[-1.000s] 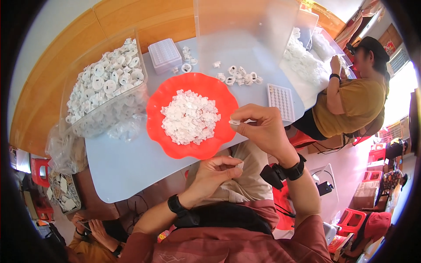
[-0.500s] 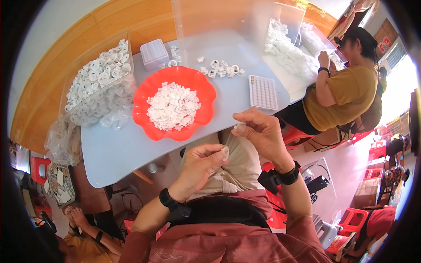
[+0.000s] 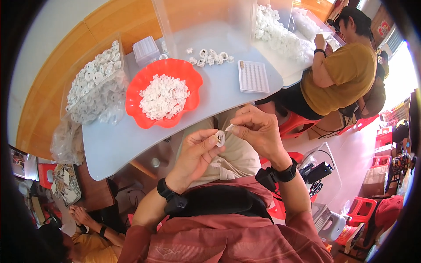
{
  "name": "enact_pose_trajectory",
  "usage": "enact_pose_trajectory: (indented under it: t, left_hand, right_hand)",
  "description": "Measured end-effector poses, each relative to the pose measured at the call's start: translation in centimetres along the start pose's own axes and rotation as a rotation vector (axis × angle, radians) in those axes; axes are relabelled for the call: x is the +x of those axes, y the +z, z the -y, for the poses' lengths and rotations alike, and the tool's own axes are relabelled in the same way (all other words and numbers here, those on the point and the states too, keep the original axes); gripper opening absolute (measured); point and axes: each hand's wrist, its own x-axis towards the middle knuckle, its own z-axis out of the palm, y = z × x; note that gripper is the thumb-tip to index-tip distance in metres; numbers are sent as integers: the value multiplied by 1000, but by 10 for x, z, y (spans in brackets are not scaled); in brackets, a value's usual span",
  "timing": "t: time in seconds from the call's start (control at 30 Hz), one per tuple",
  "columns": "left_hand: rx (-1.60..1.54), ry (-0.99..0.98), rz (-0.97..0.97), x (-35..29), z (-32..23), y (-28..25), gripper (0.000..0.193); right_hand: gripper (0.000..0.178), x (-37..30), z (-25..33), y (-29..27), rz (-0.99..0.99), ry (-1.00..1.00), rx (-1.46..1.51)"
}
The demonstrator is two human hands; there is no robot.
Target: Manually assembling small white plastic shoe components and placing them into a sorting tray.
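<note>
While left hand [image 3: 197,151] pinches round plastic disc [image 3: 221,139], right hand [image 3: 261,131] holds sliver [image 3: 229,127]

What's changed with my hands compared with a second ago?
Your right hand drew a small white piece back from beside the red bowl to close by your left hand, which has turned its round white part so more of the face shows. I see neither let go. The bowl stays on the table, heaped with white pieces.

Right hand [image 3: 256,131] nearer disc [image 3: 221,138], disc more face-on
</note>
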Motion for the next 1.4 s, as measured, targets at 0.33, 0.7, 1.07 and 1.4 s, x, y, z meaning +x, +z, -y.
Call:
enact_pose_trajectory:
  t: [0.33, 0.7, 1.07, 1.4]
  left_hand:
    - [-3, 6, -34, -2, 2, -2, 19]
    - [-48, 3, -28, -1, 4, -4, 20]
    - [-20, -5, -11, 2, 9, -8, 20]
    - [96, -16, 29, 4, 9, -3, 23]
  right_hand:
    - [11, -8, 6, 8, -4, 67, -107]
    - [9, -14, 7, 22, -54, 32, -251]
    - [9, -18, 3, 22, -43, -9, -277]
    - [12, -18, -3, 12, -25, -56, -236]
